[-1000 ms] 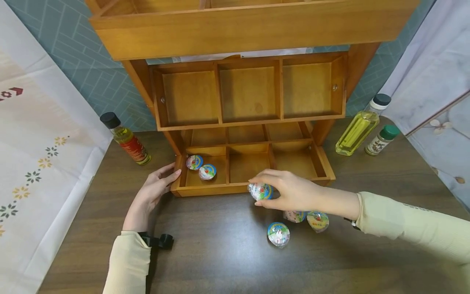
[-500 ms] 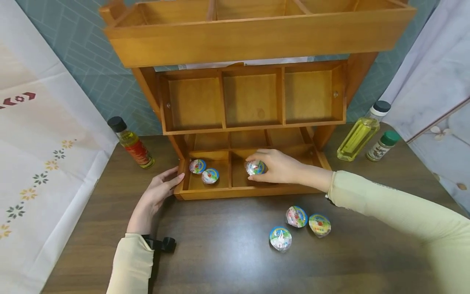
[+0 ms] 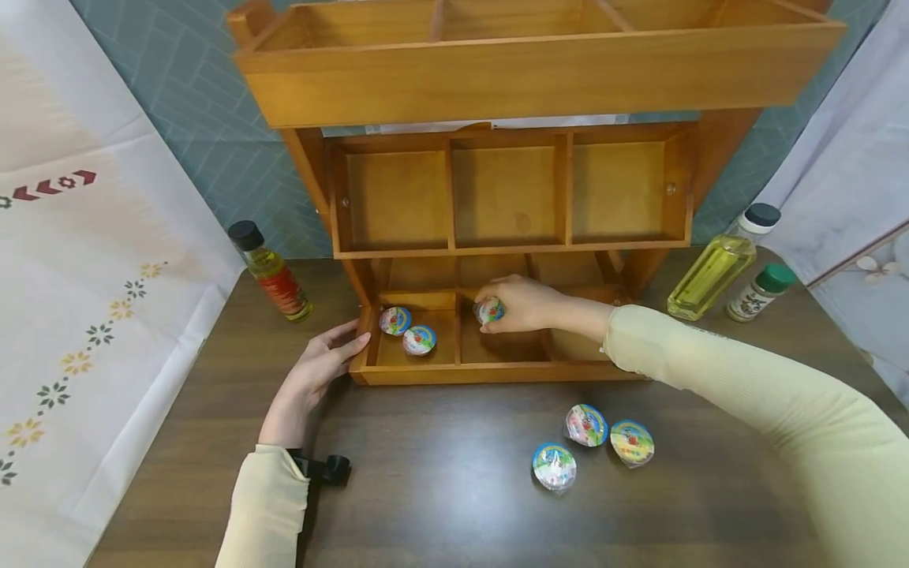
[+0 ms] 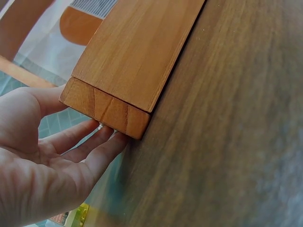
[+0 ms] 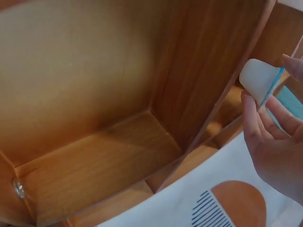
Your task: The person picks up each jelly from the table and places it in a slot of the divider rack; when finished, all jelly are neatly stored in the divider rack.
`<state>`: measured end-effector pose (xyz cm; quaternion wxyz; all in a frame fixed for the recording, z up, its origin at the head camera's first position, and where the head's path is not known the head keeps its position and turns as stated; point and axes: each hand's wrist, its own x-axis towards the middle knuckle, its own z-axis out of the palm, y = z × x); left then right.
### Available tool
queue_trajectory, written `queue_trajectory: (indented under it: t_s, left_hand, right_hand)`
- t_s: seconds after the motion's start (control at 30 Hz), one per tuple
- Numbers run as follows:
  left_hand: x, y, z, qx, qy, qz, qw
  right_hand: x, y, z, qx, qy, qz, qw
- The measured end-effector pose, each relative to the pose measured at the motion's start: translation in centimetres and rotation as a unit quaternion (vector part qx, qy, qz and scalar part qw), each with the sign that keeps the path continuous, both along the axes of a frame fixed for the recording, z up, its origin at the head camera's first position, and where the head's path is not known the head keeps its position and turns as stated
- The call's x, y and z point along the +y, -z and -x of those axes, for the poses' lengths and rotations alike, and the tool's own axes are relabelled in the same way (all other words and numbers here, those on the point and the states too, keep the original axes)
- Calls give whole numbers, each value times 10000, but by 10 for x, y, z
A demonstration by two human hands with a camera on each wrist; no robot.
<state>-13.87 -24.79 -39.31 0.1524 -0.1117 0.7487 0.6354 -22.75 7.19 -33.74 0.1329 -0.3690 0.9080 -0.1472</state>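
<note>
My right hand (image 3: 527, 304) pinches a small jelly cup (image 3: 489, 310) between thumb and fingers, over the middle compartment of the rack's lowest tray (image 3: 497, 372). In the right wrist view, the held jelly cup (image 5: 259, 81) shows a pale body and a blue-rimmed lid. My left hand (image 3: 323, 364) rests against the tray's left end, thumb and fingertips touching the wood, as the left wrist view also shows. Two jelly cups, one (image 3: 394, 320) behind the other (image 3: 420, 340), sit in the left compartment. Three more (image 3: 555, 467) (image 3: 586, 425) (image 3: 632, 443) lie on the table in front.
The wooden rack has a middle tray (image 3: 507, 251) and a top tray (image 3: 540, 79) overhanging the lowest one. A red-labelled oil bottle (image 3: 273, 276) stands at left. At right are a yellow oil bottle (image 3: 713, 268) and a green-capped jar (image 3: 760, 293).
My right hand has carried the jelly cup from in front of the tray back and over its middle compartment. The left hand stays at the tray's end. The head view has shifted slightly.
</note>
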Motion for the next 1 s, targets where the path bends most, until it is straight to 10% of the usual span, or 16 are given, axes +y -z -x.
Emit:
queue_trajectory:
  t_s: [1.0]
  left_hand:
    - [1, 1, -1, -5, -27, -51, 10000]
  right_hand:
    - [-15, 16, -1, -114, -60, -553, 9984]
